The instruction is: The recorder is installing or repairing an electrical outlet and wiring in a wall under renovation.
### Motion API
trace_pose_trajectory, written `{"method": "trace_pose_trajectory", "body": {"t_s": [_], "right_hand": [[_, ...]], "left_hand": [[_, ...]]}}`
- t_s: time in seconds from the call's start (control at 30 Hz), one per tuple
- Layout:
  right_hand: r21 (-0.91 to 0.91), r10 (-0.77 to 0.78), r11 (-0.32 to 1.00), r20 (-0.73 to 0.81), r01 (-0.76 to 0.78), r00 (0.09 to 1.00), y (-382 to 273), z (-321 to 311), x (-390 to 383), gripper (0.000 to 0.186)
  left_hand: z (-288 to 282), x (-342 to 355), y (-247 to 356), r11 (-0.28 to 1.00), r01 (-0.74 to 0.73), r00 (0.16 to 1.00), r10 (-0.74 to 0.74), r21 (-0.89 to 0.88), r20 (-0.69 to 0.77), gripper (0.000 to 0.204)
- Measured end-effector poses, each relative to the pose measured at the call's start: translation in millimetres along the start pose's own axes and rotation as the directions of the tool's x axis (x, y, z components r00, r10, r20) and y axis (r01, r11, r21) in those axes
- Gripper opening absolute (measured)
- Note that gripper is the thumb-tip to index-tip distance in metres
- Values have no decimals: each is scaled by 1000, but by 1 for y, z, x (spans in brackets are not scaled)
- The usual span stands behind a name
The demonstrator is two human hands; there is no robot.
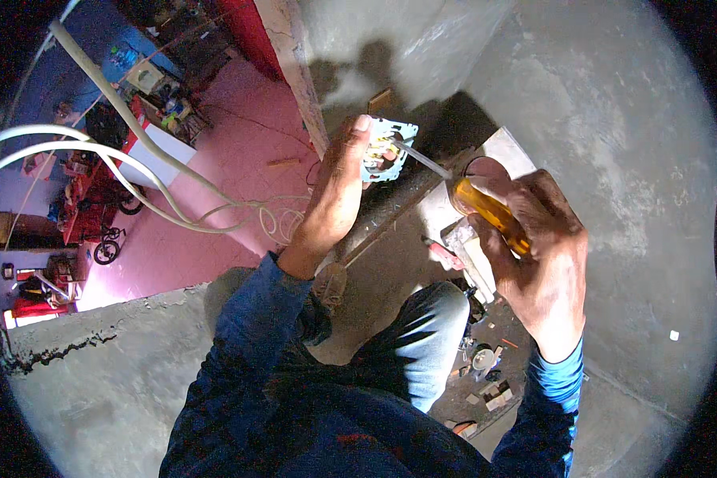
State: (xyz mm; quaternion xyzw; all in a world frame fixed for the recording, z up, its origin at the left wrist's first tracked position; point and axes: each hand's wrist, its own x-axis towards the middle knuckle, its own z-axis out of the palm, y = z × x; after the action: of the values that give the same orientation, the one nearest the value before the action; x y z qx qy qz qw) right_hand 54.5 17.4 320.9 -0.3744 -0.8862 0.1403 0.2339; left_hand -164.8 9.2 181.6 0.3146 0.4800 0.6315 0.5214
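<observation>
Right grip clamps an amber screwdriver, left grip a pale plate, with red marks on the shirt illegible.

Screwdriver right of mounting plate, cables left of both

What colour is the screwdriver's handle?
The screwdriver handle is amber, an orange-yellow; it shows best in the head view.

Screwdriver btwn hands; rm abv knee
</observation>
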Motion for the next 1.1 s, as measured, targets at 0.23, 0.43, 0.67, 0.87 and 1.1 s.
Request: {"method": "trace_pose_trajectory", "body": {"t_s": [0.23, 0.43, 0.67, 0.87, 1.1], "right_hand": [[135, 105, 986, -49, -97, 993, 3, 1, -17, 31], [67, 108, 992, 6, -109, 994, 3, 11, -12, 25], [108, 72, 992, -49, -66, 996, 5, 21, -8, 24], [132, 111, 986, -34, -106, 993, 2, 23, -8, 24], [55, 48, 997, -46, -45, 998, 2, 21, -9, 27]], "left_hand": [[3, 7, 10, 995, 5, 999, -9, -104, -36, 51], [8, 4, 12, 993, -8, 998, 1, -117, -61, 51], [4, 2, 13, 997, -2, 1000, 1, -71, -15, 48], [-2, 4, 7, 997, -7, 999, 4, -75, -38, 47], [16, -3, 18, 997, -68, 994, 70, 36, -79, 52]]}}
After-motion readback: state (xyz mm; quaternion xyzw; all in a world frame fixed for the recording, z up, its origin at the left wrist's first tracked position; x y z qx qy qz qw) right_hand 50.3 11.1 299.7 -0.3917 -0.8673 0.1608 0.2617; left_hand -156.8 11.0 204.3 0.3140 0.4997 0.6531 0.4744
